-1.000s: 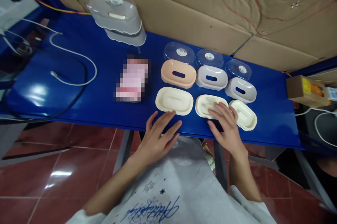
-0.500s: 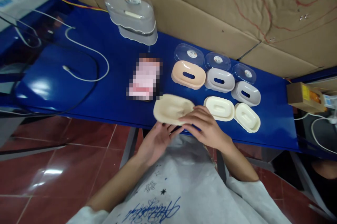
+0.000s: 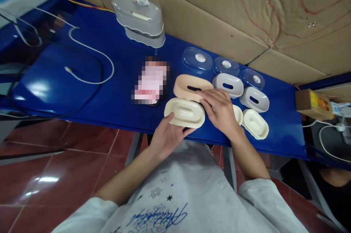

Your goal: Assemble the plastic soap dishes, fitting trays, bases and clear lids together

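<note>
My left hand (image 3: pixel 167 136) holds a cream oval dish (image 3: pixel 184 112) at the table's near edge, thumb on its rim and fingers underneath. Just behind it, a peach oval dish with a dark slot (image 3: pixel 182 85) is tilted, its near right rim pinched by my right hand (image 3: pixel 219 110). The two dishes are close together; whether they touch is unclear. To the right sit two pale grey slotted dishes (image 3: pixel 235 92) and two cream dishes (image 3: pixel 255 124), one partly hidden by my right hand. Three clear lids (image 3: pixel 192 59) with round labels lie in a row behind.
A stack of clear lids (image 3: pixel 138 10) stands against the cardboard wall (image 3: pixel 197 10). Left of my hands lies a pixelated flat thing (image 3: pixel 150 83), seemingly a phone. A white cable (image 3: pixel 112 61) curls on the blue table (image 3: pixel 128 112). A cardboard box (image 3: pixel 304 103) is at far right.
My right hand has left the cream dish and taken hold of the peach dish, pulling it nearer and tilting it. My left hand now holds the cream dish alone.
</note>
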The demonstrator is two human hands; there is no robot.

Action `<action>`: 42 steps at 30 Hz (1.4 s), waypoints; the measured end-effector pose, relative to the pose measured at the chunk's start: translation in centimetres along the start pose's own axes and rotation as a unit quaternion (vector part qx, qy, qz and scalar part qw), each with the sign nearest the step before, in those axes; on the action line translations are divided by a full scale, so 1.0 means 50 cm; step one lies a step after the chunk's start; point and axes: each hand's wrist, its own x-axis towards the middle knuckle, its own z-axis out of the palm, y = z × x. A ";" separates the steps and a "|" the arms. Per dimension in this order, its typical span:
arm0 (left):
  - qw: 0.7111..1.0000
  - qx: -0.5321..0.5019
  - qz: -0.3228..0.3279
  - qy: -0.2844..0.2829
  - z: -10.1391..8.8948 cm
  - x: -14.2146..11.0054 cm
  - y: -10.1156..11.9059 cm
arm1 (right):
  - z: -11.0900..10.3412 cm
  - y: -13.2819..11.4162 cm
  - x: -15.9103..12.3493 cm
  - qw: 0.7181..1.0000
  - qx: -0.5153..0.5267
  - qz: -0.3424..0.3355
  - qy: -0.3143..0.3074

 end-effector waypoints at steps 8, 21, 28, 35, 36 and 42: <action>0.999 0.034 0.010 -0.032 -0.006 0.020 -0.006 | -0.027 -0.069 -0.085 0.994 0.039 -0.074 -0.073; 0.999 0.026 0.008 -0.032 -0.002 0.016 -0.009 | -0.003 -0.064 -0.103 0.990 0.024 -0.128 -0.053; 0.997 0.064 0.026 -0.027 -0.003 0.019 -0.008 | -0.019 -0.041 -0.070 0.980 0.142 -0.092 -0.107; 0.998 0.045 0.032 -0.017 -0.003 0.021 -0.014 | 0.017 0.066 0.101 0.996 0.015 0.006 -0.087; 0.999 0.042 0.030 -0.017 -0.004 0.020 -0.014 | 0.035 0.089 0.127 0.995 -0.009 0.015 -0.095; 0.999 0.042 0.025 -0.010 -0.010 0.020 -0.015 | 0.125 0.198 0.209 0.994 -0.056 0.047 -0.086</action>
